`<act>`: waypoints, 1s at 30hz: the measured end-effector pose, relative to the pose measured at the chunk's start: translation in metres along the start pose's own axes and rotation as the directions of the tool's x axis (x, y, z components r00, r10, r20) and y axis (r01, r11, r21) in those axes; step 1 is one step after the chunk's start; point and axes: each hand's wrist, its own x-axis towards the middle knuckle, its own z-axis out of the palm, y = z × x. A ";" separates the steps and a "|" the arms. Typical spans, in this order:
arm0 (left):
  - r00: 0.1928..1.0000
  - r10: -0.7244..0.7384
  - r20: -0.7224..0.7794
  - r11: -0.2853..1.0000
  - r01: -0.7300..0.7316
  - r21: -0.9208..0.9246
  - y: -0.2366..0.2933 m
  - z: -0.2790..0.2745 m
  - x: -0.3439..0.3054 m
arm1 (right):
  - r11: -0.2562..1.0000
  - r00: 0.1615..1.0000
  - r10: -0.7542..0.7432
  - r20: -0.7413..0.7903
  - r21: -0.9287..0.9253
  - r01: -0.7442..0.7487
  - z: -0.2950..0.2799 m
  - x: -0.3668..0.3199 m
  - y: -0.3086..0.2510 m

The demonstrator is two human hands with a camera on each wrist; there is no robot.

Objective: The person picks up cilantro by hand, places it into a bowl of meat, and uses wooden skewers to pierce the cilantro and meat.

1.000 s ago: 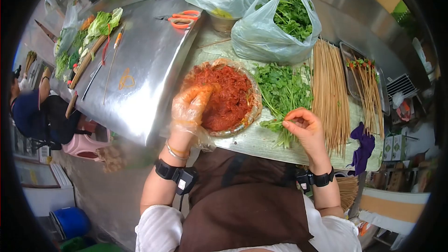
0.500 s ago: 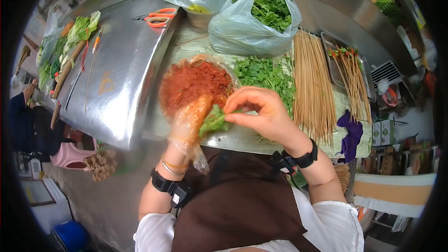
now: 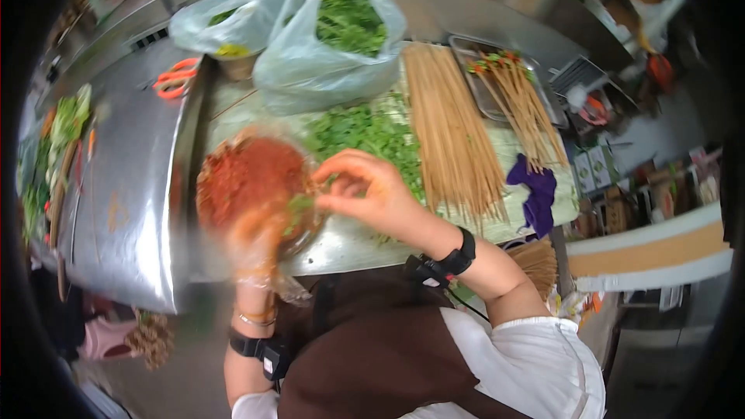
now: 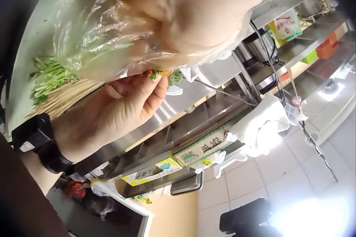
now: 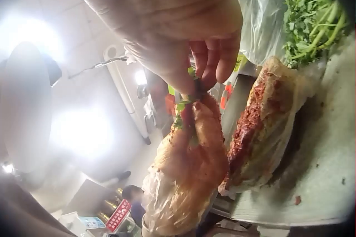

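Above the tabletop (image 3: pixel 345 247), green leaves (image 3: pixel 298 205) are pinched between both hands (image 3: pixel 258 234) (image 3: pixel 369 188).

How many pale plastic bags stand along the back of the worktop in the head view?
2: the large bag of leafy greens, behind the loose greens, and the smaller bag to its left. Others could be hidden behind them.
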 end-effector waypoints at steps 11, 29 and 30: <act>0.971 0.226 -0.079 0.972 -0.219 0.086 -0.031 -0.016 0.024 | 0.236 0.842 0.343 -0.415 -0.830 -0.505 -0.203 0.029 0.103; 0.996 0.041 -0.074 0.973 -0.056 -0.222 0.011 -0.019 0.009 | 0.703 0.737 0.530 -0.421 -0.269 -0.659 -0.232 0.022 0.088; 0.997 0.043 -0.062 0.972 -0.056 -0.229 0.014 -0.018 0.007 | 0.756 0.747 0.532 -0.398 -0.174 -0.631 -0.231 0.022 0.084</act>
